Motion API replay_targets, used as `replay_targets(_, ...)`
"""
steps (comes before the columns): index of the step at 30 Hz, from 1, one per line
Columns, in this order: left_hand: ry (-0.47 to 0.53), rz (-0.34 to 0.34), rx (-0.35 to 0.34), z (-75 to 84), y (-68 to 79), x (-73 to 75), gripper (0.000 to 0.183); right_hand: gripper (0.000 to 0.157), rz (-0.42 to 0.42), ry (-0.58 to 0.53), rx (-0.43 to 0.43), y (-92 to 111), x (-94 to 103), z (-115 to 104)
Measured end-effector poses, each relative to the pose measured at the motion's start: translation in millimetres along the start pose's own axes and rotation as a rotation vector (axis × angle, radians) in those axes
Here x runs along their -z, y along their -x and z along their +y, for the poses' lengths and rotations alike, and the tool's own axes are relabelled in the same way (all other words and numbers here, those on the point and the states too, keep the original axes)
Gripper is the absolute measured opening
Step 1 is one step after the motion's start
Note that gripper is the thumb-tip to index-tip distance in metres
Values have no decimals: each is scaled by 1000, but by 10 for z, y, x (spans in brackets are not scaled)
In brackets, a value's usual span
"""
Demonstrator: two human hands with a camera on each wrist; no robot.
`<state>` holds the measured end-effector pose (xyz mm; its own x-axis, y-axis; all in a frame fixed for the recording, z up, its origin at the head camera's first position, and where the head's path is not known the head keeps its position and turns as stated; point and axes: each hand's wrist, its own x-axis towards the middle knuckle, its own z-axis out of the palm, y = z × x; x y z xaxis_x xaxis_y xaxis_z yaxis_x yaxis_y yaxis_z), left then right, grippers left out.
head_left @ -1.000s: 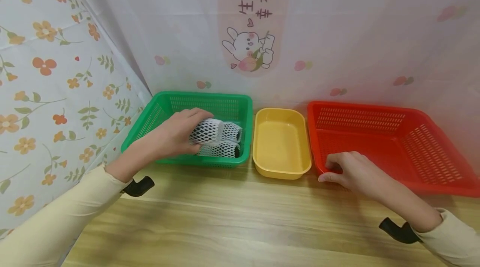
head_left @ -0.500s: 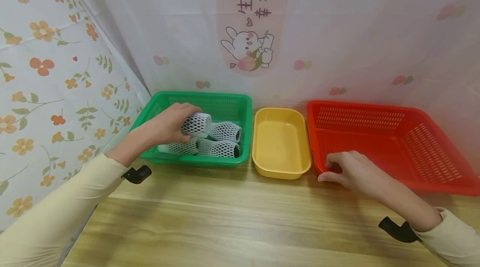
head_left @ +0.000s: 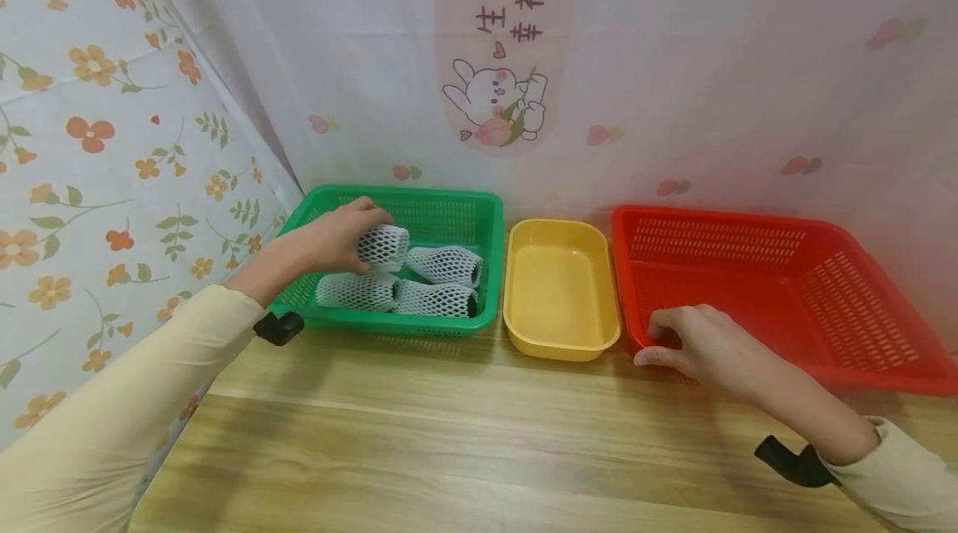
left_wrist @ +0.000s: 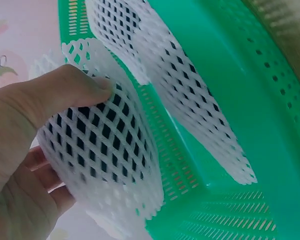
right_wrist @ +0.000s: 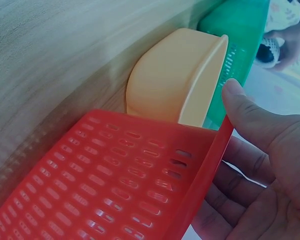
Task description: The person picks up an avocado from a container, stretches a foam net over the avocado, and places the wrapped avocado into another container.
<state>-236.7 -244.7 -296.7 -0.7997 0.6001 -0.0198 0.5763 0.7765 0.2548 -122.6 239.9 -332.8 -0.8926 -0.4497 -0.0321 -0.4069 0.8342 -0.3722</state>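
Note:
My left hand (head_left: 340, 235) holds a white foam net sleeve (head_left: 385, 245) over the green basket (head_left: 467, 217). Something dark shows through the mesh of this sleeve in the left wrist view, with the thumb on top and the other fingers partly hidden behind it. Three more net sleeves lie in the basket: a front-left one (head_left: 359, 291), a front-right one (head_left: 437, 298) and a back-right one (head_left: 446, 265). My right hand (head_left: 707, 347) grips the near-left rim of the red basket (head_left: 748, 300), thumb on one side and fingers on the other in the right wrist view.
Between the two baskets stands a yellow plastic tub (head_left: 561, 288). All three containers line up on a wooden table (head_left: 464, 441). A printed curtain (head_left: 359, 59) hangs right behind them, and a floral cloth (head_left: 112, 209) closes off the left side.
My left hand has drawn back to the left with its net sleeve, uncovering the front-left sleeve in the green basket. My right hand stays on the red rim.

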Motion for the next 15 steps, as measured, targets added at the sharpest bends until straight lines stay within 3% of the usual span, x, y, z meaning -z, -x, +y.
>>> replay_targets(10, -56, -87, 73, -139, -247, -19, 62, 34, -4, 2, -9, 0, -8, 2)
replay_targets(15, -71, -115, 75, -181, -352, -23, 61, 34, -6, 0, -8, -3, -6, 0)
